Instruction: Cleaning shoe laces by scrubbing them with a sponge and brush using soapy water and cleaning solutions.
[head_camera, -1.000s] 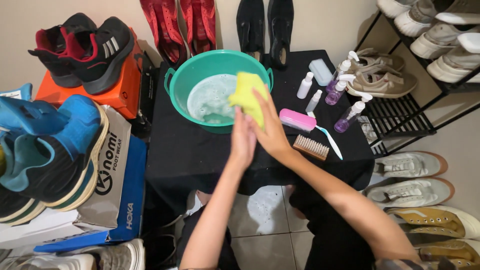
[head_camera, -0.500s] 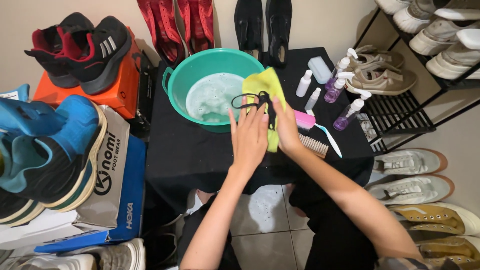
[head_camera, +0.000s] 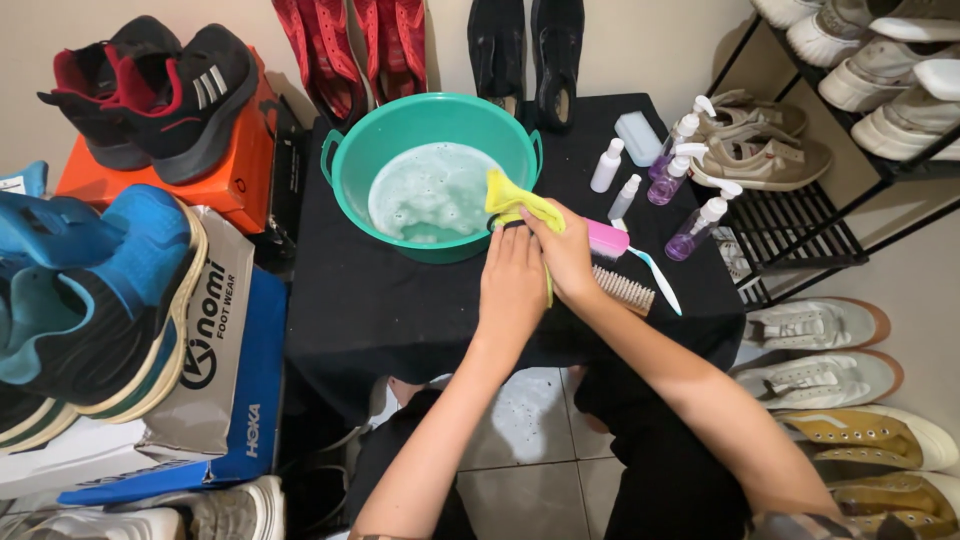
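The yellow cloth (head_camera: 519, 203) is pressed between both hands just in front of the green basin (head_camera: 345, 165) of soapy water, at the middle of the black-covered table (head_camera: 370, 310). The right hand (head_camera: 565, 255) is closed around the cloth; the left hand (head_camera: 512, 285) lies flat against it, fingers straight. Just right lie a pink brush (head_camera: 606, 238) and a wooden brush (head_camera: 626, 291), with spray bottles (head_camera: 690, 230) toward the table's right edge.

On the black table stand one green basin (head_camera: 350, 160), five spray bottles (head_camera: 698, 228), one yellow cloth (head_camera: 515, 200), two brushes (head_camera: 622, 290) and a pale soap bar (head_camera: 640, 139), as two hands (head_camera: 512, 285) work.
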